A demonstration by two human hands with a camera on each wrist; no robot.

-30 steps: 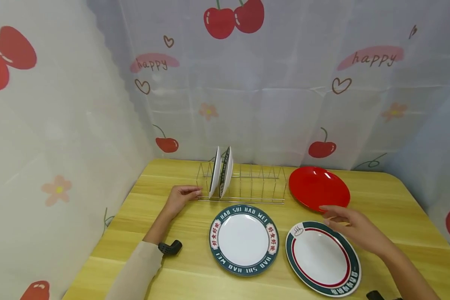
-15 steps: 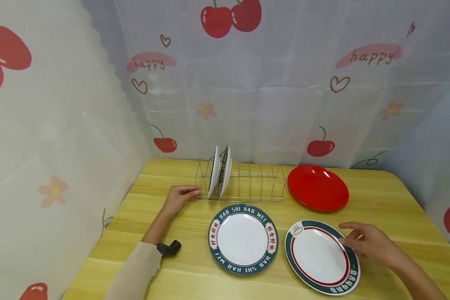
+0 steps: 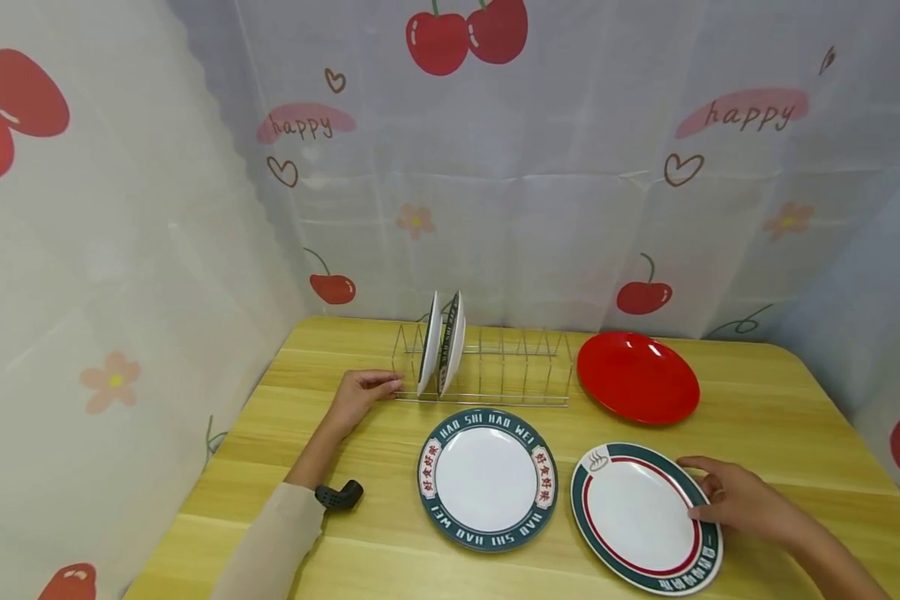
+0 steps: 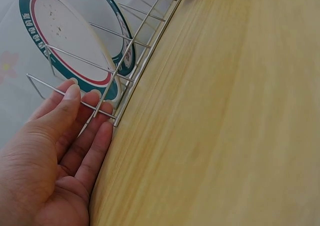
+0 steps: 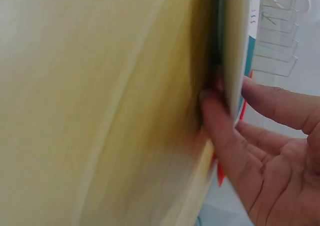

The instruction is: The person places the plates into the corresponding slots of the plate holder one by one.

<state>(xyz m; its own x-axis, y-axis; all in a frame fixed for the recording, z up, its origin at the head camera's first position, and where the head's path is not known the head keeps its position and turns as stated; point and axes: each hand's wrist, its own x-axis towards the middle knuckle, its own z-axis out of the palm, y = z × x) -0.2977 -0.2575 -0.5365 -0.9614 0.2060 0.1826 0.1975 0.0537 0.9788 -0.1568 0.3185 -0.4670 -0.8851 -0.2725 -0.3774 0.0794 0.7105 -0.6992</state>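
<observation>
nearest, at the right, the ringed plate [image 3: 640, 518] lies face up on the table [image 3: 367, 550]; the right hand [image 3: 750, 504] pinches its right edge, thumb on top, fingers beneath. just left of it, the lettered plate [image 3: 487, 481] lies face up. farther off, the left hand [image 3: 357, 398] grips the left end wire of the rack [image 3: 510, 405], where two plates [image 3: 429, 346] stand on edge. the red plate [image 3: 637, 379] lies just right of the rack. behind hangs a cherry-printed sheet [image 3: 540, 233].
</observation>
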